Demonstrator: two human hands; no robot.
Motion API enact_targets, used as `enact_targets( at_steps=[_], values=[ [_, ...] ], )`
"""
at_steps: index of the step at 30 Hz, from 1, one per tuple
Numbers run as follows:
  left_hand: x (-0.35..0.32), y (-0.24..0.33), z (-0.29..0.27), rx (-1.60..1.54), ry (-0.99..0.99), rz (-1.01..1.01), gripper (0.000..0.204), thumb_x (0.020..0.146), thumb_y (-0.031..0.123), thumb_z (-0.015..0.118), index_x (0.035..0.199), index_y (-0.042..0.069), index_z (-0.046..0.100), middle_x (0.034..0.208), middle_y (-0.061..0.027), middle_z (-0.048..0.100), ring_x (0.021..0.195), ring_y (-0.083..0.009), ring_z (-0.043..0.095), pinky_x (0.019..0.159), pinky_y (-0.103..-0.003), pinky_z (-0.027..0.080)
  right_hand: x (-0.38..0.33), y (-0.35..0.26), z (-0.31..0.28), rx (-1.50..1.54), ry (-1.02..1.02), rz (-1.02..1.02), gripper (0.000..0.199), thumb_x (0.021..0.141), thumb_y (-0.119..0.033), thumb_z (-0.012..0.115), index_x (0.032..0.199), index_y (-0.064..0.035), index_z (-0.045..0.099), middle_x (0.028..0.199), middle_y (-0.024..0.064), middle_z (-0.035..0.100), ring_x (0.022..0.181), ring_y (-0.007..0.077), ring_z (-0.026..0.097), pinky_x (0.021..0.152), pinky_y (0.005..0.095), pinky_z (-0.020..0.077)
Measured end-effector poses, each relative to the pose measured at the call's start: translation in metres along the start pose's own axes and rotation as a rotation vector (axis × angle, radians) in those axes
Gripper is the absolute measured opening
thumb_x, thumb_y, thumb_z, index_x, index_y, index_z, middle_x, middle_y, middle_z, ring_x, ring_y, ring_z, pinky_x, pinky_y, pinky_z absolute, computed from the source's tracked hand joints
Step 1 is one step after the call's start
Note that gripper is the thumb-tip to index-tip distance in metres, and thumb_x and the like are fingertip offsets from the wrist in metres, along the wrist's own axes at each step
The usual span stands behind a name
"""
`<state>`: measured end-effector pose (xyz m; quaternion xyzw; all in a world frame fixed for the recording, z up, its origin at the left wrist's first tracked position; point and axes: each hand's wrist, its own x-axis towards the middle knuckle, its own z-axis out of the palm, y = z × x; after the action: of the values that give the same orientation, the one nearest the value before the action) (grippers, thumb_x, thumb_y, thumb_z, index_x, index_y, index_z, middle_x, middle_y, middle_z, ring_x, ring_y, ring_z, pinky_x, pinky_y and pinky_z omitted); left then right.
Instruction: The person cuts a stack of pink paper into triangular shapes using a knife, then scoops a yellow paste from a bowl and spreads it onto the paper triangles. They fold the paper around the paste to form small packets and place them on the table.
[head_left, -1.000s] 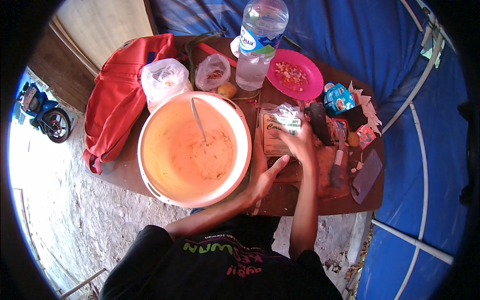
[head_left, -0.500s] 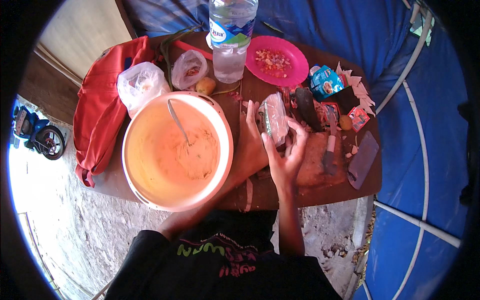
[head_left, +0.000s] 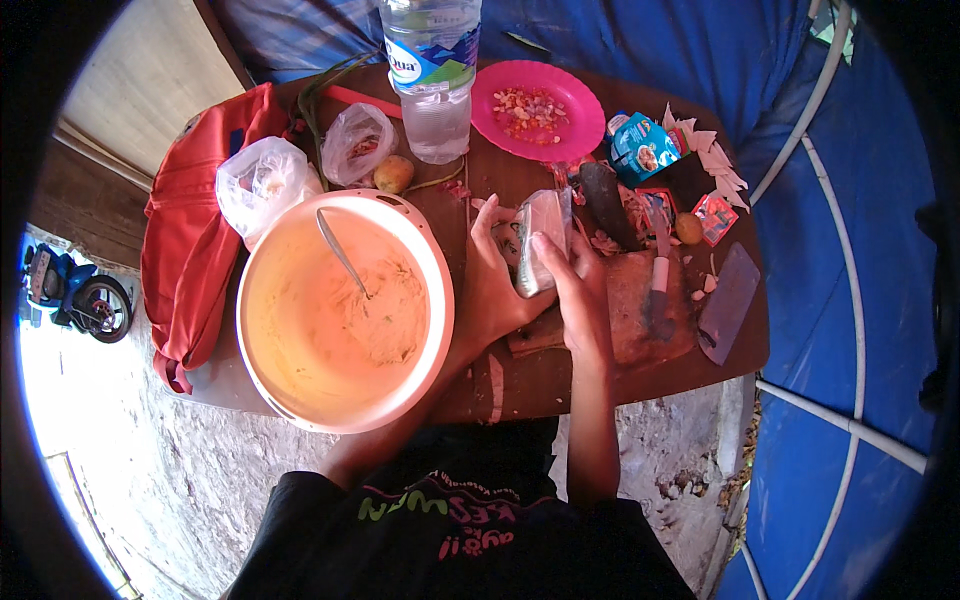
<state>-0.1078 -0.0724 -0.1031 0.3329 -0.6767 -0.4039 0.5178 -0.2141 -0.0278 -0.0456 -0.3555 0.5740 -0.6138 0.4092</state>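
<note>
A small silvery, shiny foil packet (head_left: pixel 540 243) stands roughly upright, held between both hands. It sits above the brown wooden surface (head_left: pixel 560 375), just right of the big orange plastic bowl (head_left: pixel 300 380).

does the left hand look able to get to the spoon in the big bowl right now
Probably yes, once it lets go. The left hand is on the small packet together with the right hand. The spoon stands in the open bowl just beside it, nothing between them.
</note>
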Motion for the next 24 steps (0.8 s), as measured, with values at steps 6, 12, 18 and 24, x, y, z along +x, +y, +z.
enact_targets(
  at_steps=[6, 12, 18, 24],
  values=[
    [-0.001, -0.012, 0.006, 0.231, 0.051, 0.043, 0.122, 0.066, 0.042, 0.088, 0.15, -0.008, 0.014, 0.141, -0.0308, 0.036, 0.134, -0.044, 0.036, 0.114, -0.052, 0.027, -0.003, 0.001, 0.007, -0.131, 0.1, -0.059, 0.029, 0.099, -0.018, 0.059, 0.115, 0.0062, 0.065, 0.102, 0.0112, 0.069, 0.097, 0.0134, 0.061, 0.086, 0.0306, 0.0489],
    [-0.001, -0.005, 0.022, -0.036, 0.097, 0.032, 0.147, 0.057, 0.039, 0.097, 0.152, -0.003, -0.007, 0.148, -0.0281, 0.028, 0.138, -0.0383, 0.035, 0.116, -0.05, 0.027, 0.02, -0.019, -0.01, -0.237, -0.129, -0.251, 0.031, 0.106, -0.023, 0.053, 0.099, 0.0031, 0.067, 0.085, 0.0034, 0.068, 0.081, 0.0067, 0.059, 0.072, 0.027, 0.0483],
    [-0.016, 0.025, -0.008, 0.082, 0.115, 0.212, 0.125, 0.053, 0.031, 0.099, 0.149, -0.002, 0.026, 0.135, -0.0184, 0.043, 0.124, -0.0308, 0.046, 0.108, -0.046, 0.038, 0.079, -0.051, -0.033, -0.063, -0.728, -0.035, 0.038, 0.103, -0.029, 0.054, 0.092, 0.003, 0.072, 0.092, 0.0103, 0.073, 0.088, 0.0152, 0.068, 0.085, 0.031, 0.0523],
    [-0.025, 0.032, -0.008, 0.075, 0.153, -0.102, 0.067, 0.076, 0.004, 0.081, 0.137, 0.0, 0.052, 0.123, -0.0162, 0.061, 0.117, -0.0278, 0.059, 0.101, -0.039, 0.046, 0.07, -0.039, -0.012, -0.354, -0.434, -0.314, 0.032, 0.099, -0.029, 0.064, 0.103, 0.0017, 0.071, 0.1, 0.0101, 0.073, 0.099, 0.0164, 0.067, 0.092, 0.0304, 0.0495]
  ],
)
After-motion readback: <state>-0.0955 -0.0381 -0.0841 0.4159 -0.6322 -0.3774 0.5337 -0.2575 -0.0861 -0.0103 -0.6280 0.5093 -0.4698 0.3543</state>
